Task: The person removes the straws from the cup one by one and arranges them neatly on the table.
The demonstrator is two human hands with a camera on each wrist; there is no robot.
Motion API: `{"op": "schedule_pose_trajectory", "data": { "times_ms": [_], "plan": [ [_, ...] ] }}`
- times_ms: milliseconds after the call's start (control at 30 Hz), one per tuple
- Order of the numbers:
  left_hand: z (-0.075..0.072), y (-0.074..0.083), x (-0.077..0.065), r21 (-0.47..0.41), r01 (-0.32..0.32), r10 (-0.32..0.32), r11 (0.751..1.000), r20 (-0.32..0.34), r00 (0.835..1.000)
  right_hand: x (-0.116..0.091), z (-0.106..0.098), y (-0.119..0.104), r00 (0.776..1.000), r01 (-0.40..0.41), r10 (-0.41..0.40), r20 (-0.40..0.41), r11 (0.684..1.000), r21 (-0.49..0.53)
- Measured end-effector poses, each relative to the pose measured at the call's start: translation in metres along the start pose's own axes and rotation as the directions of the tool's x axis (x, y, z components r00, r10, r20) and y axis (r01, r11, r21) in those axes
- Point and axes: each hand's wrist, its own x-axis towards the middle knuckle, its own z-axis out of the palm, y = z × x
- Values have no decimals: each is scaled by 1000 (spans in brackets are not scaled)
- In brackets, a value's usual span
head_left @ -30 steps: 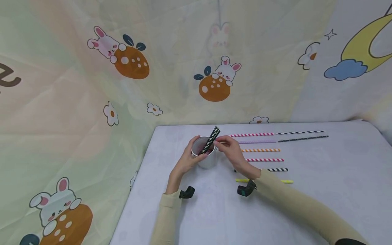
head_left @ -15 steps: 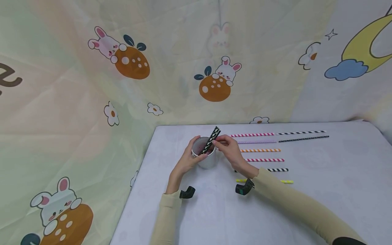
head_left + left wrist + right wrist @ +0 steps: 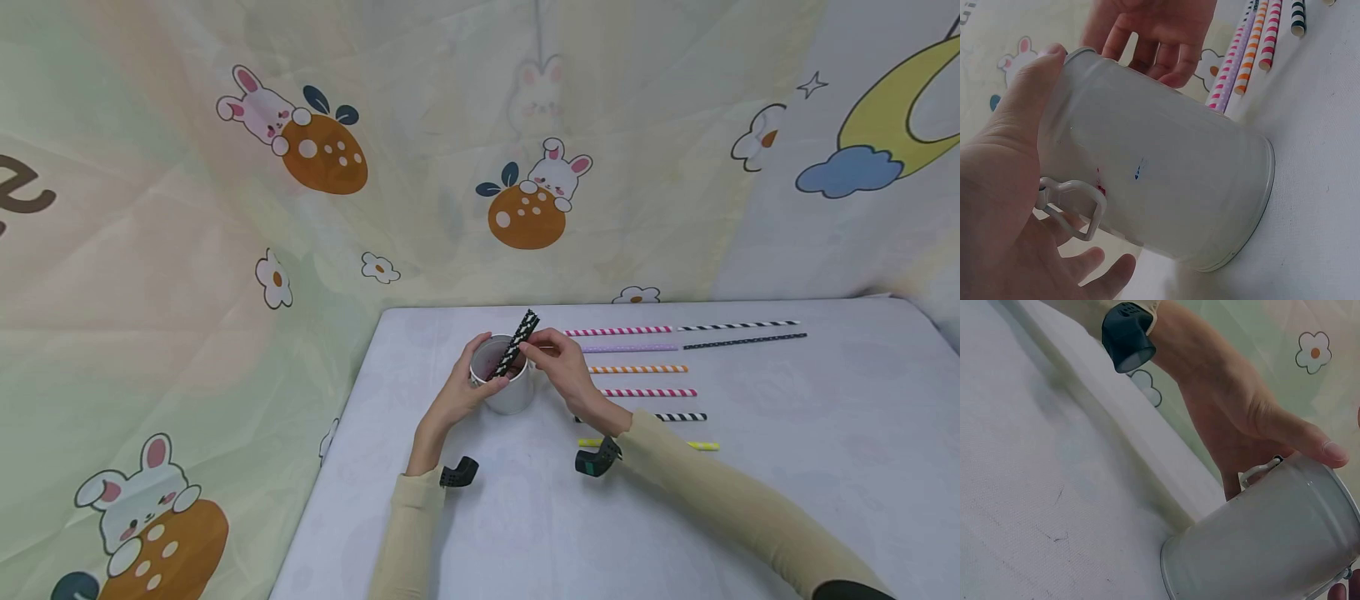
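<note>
A small white metal bucket (image 3: 512,398) stands on the table with my left hand (image 3: 459,392) around its left side. The left thumb lies along the near rim and the fingers reach to the far rim. Inside leans a bundle of black paper straws (image 3: 517,344) with a white pattern, their tops sticking out up and to the right. My right hand (image 3: 564,367) pinches at these straws just above the right rim. In the left wrist view, the bucket's side (image 3: 1160,156) hides the straws, and a wire handle (image 3: 1088,209) hangs near the left palm.
Paper straws lie in rows to the right: pink-striped (image 3: 617,331), purple (image 3: 633,348), orange-striped (image 3: 645,369), red-striped (image 3: 651,392), black-striped (image 3: 681,417) and yellow (image 3: 703,447). Two dark ones (image 3: 745,341) lie farther right. A printed cloth (image 3: 420,167) hangs behind the white table (image 3: 525,533).
The right hand has shifted slightly left against the black straws, and the straw tops have drawn closer together. The left hand and bucket stay in place.
</note>
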Motion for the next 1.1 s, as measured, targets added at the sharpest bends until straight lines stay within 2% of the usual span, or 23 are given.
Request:
{"op": "schedule_pose_trajectory", "data": {
  "times_ms": [167, 300, 833, 1100],
  "plan": [
    [0, 1, 0, 2, 6, -6, 1000, 1, 1000, -3, 0, -6, 1000, -6, 6, -5, 1000, -5],
    [0, 1, 0, 10, 8, -8, 1000, -2, 1000, 0, -1, 2, 1000, 11, -11, -20, 1000, 11],
    [0, 1, 0, 17, 8, -8, 1000, -8, 1000, -1, -15, -13, 1000, 15, -15, -13, 999, 48],
    [0, 1, 0, 20, 6, -6, 1000, -4, 1000, 0, -23, -20, 999, 10, -8, -36, 997, 73]
  ]
}}
